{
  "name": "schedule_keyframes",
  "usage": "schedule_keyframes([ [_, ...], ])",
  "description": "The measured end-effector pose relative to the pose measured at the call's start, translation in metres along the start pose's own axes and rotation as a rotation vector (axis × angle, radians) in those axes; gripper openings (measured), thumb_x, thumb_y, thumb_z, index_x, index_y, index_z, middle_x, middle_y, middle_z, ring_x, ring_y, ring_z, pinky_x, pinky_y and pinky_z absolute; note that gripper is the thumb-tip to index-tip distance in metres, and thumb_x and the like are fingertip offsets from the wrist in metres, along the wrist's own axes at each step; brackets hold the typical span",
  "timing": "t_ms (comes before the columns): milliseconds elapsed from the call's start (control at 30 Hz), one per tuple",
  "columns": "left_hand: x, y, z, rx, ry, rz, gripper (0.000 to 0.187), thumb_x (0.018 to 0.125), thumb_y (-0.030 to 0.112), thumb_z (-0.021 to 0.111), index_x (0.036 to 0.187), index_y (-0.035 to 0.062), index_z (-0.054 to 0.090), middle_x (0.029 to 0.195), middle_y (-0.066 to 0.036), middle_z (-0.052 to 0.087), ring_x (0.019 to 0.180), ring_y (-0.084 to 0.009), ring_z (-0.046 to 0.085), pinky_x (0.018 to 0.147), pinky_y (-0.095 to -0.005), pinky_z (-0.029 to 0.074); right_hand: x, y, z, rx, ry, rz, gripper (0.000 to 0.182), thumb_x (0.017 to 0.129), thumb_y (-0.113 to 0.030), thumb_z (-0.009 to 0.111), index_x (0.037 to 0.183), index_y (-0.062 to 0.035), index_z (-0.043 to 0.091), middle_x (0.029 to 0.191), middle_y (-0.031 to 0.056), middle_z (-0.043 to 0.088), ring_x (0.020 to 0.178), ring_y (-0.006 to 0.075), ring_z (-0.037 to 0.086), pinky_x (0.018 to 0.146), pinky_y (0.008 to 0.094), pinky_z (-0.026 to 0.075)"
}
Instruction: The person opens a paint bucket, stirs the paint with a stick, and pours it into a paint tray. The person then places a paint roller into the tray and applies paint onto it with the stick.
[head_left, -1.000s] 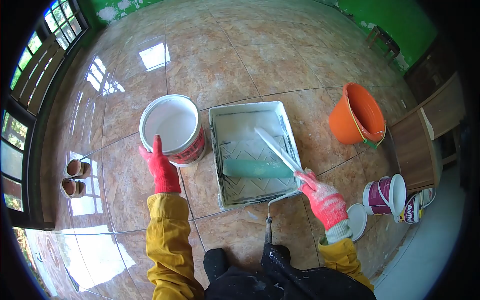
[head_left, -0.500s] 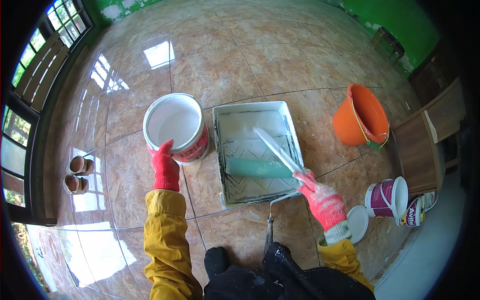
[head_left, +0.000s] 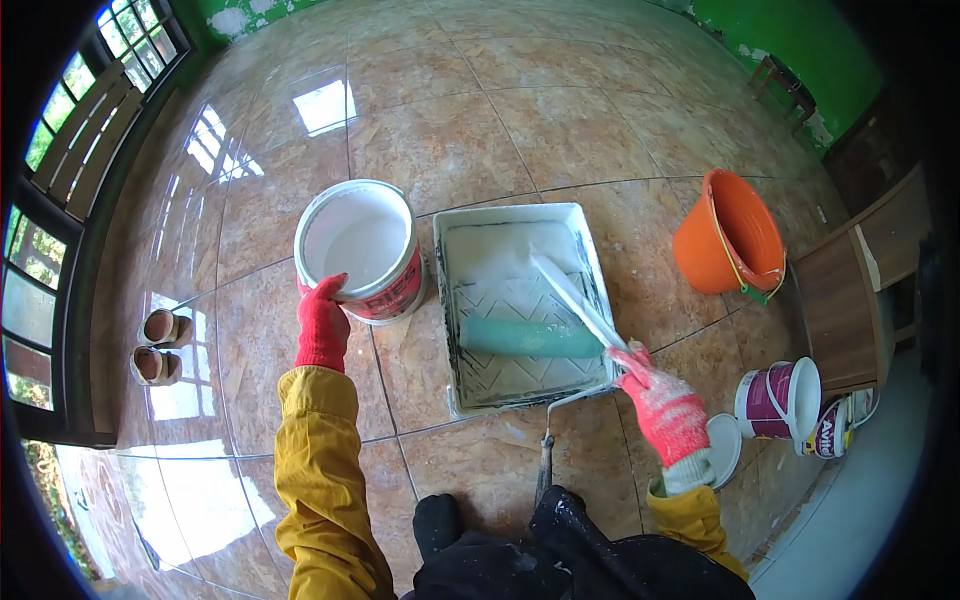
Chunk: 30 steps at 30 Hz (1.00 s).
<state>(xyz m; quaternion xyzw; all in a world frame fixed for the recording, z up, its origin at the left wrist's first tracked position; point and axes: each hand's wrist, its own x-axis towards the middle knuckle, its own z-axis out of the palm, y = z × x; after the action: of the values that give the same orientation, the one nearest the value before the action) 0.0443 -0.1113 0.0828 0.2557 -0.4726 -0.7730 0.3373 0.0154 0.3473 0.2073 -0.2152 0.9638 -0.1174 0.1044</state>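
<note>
My left hand (head_left: 324, 322), in a red glove, is closed on the near rim of a white paint bucket (head_left: 392, 292) with a red label. White paint shows inside the bucket, which stands upright on the floor. My right hand (head_left: 662, 405), in a paint-smeared pink-red glove, grips a long white paint-coated stick (head_left: 578, 303). The stick slants over the right side of a paint tray (head_left: 449, 375), its far end over the white paint at the back. A paint roller (head_left: 530, 338) with a green sleeve lies across the tray, its handle pointing toward me.
An orange bucket (head_left: 700, 245) stands to the right. Beyond my right hand are a purple-and-white bucket (head_left: 765, 400), another paint container (head_left: 832, 428) and a white lid (head_left: 724, 450). A pair of shoes (head_left: 150, 365) is at left. Wooden furniture (head_left: 840, 310) borders the right.
My right hand and the stick have shifted slightly right, the stick's far end moving across the tray. My left hand stays on the bucket rim. The view has shifted a little.
</note>
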Motion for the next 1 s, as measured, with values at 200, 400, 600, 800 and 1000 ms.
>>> schedule_keyframes([
  [200,0.0,0.001,0.0,0.026,0.005,-0.022,0.055,0.078,0.002,0.059,0.131,0.0071,0.044,0.121,-0.008,0.055,0.11,-0.0217,0.052,0.092,-0.0324,0.04,0.016,0.013,0.002,-0.037,0.061,-0.025,0.036,0.094,-0.027,0.05,0.129,-0.0311,0.053,0.127,0.0168,0.055,0.096,0.0328,0.063,0.074,0.0396,0.052],
  [400,-0.001,0.0,0.002,0.021,-0.001,0.012,0.055,0.078,0.003,0.06,0.131,0.0073,0.043,0.117,-0.006,0.056,0.104,-0.0194,0.053,0.086,-0.0307,0.04,0.023,-0.012,0.022,0.072,0.013,-0.108,0.037,0.094,-0.027,0.05,0.131,-0.0317,0.051,0.126,0.016,0.056,0.09,0.0325,0.064,0.07,0.04,0.052],
  [600,-0.004,0.004,0.005,0.012,0.015,-0.01,0.056,0.078,0.004,0.06,0.131,0.007,0.043,0.117,-0.006,0.055,0.104,-0.0187,0.052,0.086,-0.0304,0.04,0.012,-0.023,0.004,0.104,-0.138,-0.14,0.03,0.092,-0.02,0.05,0.122,-0.0214,0.058,0.135,0.0085,0.05,0.108,0.0289,0.059,0.078,0.0372,0.051],
  [800,-0.004,0.002,0.004,0.032,0.013,-0.01,0.057,0.078,0.004,0.06,0.132,0.0066,0.042,0.119,-0.007,0.055,0.107,-0.0195,0.052,0.088,-0.0308,0.039,0.039,-0.024,0.012,-0.015,-0.222,-0.328,0.027,0.094,-0.02,0.047,0.119,-0.0179,0.058,0.138,-0.0016,0.048,0.096,0.0302,0.063,0.077,0.0401,0.052],
  [1000,0.0,0.0,-0.001,0.01,-0.011,-0.013,0.069,0.074,0.001,0.061,0.138,0.0087,0.036,0.127,-0.01,0.051,0.12,-0.0247,0.046,0.104,-0.0353,0.033,0.061,-0.037,0.013,0.436,-0.363,0.004,0.043,0.097,-0.031,0.045,0.139,-0.0223,0.042,0.122,0.0075,0.059,0.074,0.0243,0.065,0.068,0.034,0.051],
])
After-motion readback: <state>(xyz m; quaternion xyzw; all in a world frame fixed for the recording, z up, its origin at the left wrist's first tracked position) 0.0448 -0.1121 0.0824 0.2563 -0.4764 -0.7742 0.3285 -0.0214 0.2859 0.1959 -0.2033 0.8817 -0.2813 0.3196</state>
